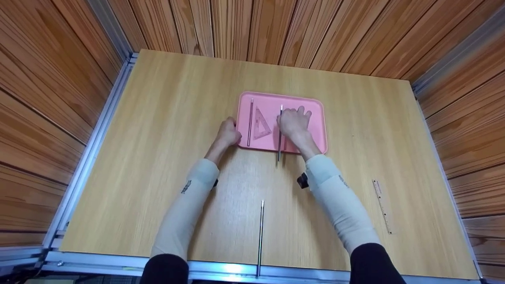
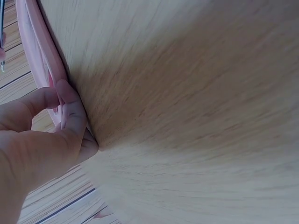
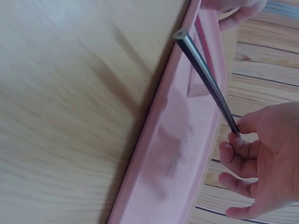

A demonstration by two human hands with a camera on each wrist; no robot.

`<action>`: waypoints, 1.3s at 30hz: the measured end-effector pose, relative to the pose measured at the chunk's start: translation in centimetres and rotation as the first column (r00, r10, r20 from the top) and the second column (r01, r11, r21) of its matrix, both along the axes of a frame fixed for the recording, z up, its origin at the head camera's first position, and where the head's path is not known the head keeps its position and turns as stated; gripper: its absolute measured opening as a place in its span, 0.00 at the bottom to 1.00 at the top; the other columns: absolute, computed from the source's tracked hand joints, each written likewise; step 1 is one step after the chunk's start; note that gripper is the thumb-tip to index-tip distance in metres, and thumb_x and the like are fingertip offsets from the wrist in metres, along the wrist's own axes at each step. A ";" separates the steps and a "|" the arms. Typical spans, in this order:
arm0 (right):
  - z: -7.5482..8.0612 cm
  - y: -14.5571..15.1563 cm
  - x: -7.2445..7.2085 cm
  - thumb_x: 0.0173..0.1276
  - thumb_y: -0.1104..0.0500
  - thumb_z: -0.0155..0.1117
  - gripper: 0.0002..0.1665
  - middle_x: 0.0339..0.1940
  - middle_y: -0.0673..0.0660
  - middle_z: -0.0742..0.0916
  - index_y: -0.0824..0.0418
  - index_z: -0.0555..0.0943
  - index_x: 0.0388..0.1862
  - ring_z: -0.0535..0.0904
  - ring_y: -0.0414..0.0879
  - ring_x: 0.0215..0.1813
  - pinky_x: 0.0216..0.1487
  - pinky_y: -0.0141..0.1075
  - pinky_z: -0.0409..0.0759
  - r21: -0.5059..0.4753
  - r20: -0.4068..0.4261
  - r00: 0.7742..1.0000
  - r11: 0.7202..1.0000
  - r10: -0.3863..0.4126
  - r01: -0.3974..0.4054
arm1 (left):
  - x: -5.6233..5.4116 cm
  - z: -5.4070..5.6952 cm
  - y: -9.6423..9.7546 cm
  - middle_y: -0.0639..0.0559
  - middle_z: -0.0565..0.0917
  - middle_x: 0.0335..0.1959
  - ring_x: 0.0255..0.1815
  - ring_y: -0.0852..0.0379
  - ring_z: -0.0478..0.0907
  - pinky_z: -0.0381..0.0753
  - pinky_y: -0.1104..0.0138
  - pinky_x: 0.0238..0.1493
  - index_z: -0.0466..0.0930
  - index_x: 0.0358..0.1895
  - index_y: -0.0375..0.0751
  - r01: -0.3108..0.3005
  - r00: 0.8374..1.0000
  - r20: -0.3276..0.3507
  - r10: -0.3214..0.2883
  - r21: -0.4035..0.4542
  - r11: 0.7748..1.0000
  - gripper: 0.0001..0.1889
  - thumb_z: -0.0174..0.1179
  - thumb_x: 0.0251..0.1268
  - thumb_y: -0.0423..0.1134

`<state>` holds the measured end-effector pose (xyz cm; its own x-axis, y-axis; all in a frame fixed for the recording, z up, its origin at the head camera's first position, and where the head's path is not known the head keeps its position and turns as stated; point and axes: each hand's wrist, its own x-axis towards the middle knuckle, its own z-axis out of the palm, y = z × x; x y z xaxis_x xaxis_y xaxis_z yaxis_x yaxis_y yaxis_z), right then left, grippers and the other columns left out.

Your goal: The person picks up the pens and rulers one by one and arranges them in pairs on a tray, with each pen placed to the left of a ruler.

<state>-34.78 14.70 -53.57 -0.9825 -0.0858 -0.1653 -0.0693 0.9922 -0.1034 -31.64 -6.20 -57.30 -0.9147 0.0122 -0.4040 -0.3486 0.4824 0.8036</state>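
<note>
A pink tray (image 1: 317, 136) lies on the table, with my left hand (image 1: 228, 133) at its near left side. Thumb and fingers pinch the tray's rim in the left wrist view. My right hand (image 1: 294, 123) is over the right half of the tray and pinches a dark pencil (image 3: 205, 72) near one end between thumb and index finger. The pencil slants above the tray, its flat unsharpened end towards the right wrist camera. Inside the tray, a reddish pencil (image 1: 250, 124) lies along the left, beside a clear triangular set square (image 1: 262, 135).
Another dark pencil (image 1: 260, 232) lies near the table's front edge, reaching over the metal rail (image 1: 221, 271). A clear ruler (image 1: 382, 205) rests on the table at the right. Wooden plank walls (image 1: 276, 31) stand behind and on both sides.
</note>
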 end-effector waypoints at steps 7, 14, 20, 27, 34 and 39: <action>-1.1 0.5 -2.3 0.78 0.49 0.43 0.25 0.48 0.69 0.84 0.68 0.80 0.44 0.70 0.66 0.58 0.62 0.62 0.63 0.007 0.042 0.999 1.000 -0.015 0.015 | -0.1 -0.1 0.0 0.43 0.76 0.47 0.44 0.51 0.76 0.78 0.67 0.41 0.68 0.58 0.34 -0.006 1.000 0.013 0.006 -0.009 1.000 0.18 0.50 0.66 0.23; -2.4 0.3 -3.7 0.78 0.51 0.43 0.24 0.50 0.70 0.85 0.69 0.80 0.48 0.71 0.68 0.57 0.60 0.60 0.65 0.007 0.036 0.999 0.999 -0.035 0.035 | 0.1 -0.3 0.0 0.40 0.76 0.48 0.47 0.48 0.74 0.79 0.62 0.48 0.69 0.56 0.30 -0.001 0.999 -0.047 -0.001 -0.034 0.999 0.18 0.52 0.61 0.22; -3.1 -0.3 -4.3 0.78 0.51 0.44 0.24 0.50 0.69 0.85 0.68 0.80 0.50 0.71 0.67 0.58 0.62 0.63 0.63 0.025 0.059 0.998 0.999 -0.024 0.023 | 0.2 -0.6 0.0 0.41 0.77 0.49 0.47 0.49 0.76 0.80 0.62 0.49 0.68 0.58 0.33 -0.016 0.999 -0.035 0.015 -0.011 1.000 0.18 0.52 0.64 0.23; -3.5 -0.3 -5.1 0.78 0.50 0.44 0.25 0.52 0.69 0.84 0.68 0.80 0.50 0.69 0.67 0.61 0.64 0.65 0.61 0.034 0.062 0.998 0.999 -0.015 0.013 | 0.0 -0.6 0.0 0.41 0.77 0.49 0.46 0.49 0.76 0.79 0.63 0.46 0.68 0.57 0.33 -0.020 0.999 -0.041 0.019 -0.013 1.000 0.18 0.51 0.64 0.23; -4.1 -0.3 -5.4 0.78 0.49 0.45 0.25 0.52 0.68 0.84 0.67 0.80 0.50 0.68 0.66 0.62 0.64 0.65 0.61 0.041 0.067 0.997 0.999 -0.023 0.020 | -0.2 -0.5 -0.1 0.40 0.77 0.50 0.47 0.49 0.76 0.80 0.63 0.49 0.69 0.58 0.32 -0.004 1.000 -0.029 0.003 -0.034 0.999 0.19 0.51 0.63 0.23; -4.4 -0.2 -5.4 0.78 0.46 0.46 0.28 0.53 0.69 0.84 0.69 0.80 0.52 0.68 0.66 0.63 0.65 0.64 0.62 0.041 0.041 0.999 0.999 -0.024 0.022 | -0.2 -0.5 0.1 0.42 0.76 0.48 0.45 0.50 0.75 0.77 0.66 0.41 0.69 0.58 0.32 -0.021 1.000 -0.006 0.021 -0.036 0.999 0.18 0.50 0.64 0.23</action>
